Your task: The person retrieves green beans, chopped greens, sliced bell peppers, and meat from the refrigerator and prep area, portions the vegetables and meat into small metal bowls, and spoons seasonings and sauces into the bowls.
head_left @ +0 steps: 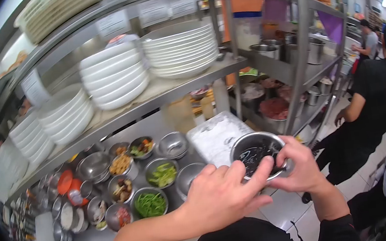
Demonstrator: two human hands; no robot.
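Observation:
A round metal bowl is tilted toward me, with dark, glossy, stringy pieces and some liquid inside. My right hand grips its right rim, fingers over the edge and thumb below. Across the near left side of the bowl lies my left hand. Its index finger stretches over the near rim, its thumb stands apart underneath, and the other fingers are partly bent. I see nothing held in it. Just behind the bowl is a white tray with a pale, powdery-looking surface.
On the counter to the left stand metal bowls of green vegetables, mushrooms and other food. Stacked white plates line the shelf above. A metal rack rises ahead right. A person in black stands in the aisle at right.

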